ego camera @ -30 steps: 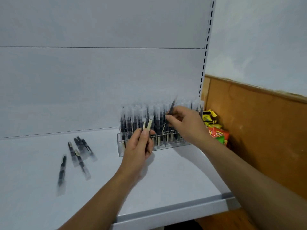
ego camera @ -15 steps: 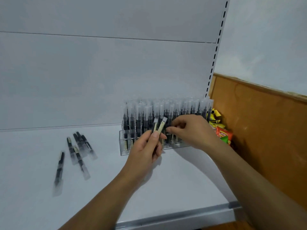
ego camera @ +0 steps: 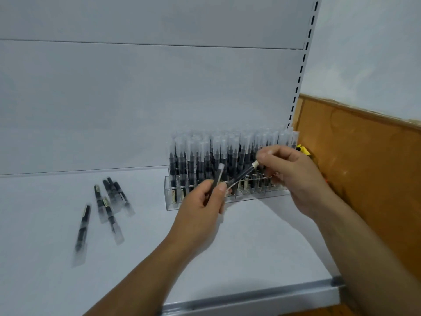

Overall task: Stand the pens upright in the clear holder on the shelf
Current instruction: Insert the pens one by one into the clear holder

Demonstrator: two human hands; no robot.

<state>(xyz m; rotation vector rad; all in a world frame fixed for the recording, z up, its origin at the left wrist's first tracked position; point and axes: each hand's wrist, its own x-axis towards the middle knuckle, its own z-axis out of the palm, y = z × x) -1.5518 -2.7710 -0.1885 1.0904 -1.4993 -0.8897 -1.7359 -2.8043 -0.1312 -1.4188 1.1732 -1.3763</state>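
Note:
A clear holder (ego camera: 173,201) stands at the back right of the white shelf (ego camera: 250,247), packed with several black pens (ego camera: 198,163) upright under clear caps. In front of it my left hand (ego camera: 200,215) grips two pens; one pen (ego camera: 217,176) sticks up from its fingers. My right hand (ego camera: 293,176) pinches the top end of the other, slanted pen (ego camera: 243,175), whose lower end is still in my left hand. Several loose pens (ego camera: 107,201) lie flat on the shelf to the left.
The shelf's metal front lip (ego camera: 250,297) runs along the bottom. A slotted upright (ego camera: 300,71) borders the shelf on the right, with a wooden panel (ego camera: 364,167) beyond it. A bit of yellow packaging (ego camera: 303,149) shows behind my right hand.
My right hand left the holder's pens and took hold of the top end of one pen in my left hand, tilting it to the right. The camera shifted slightly.

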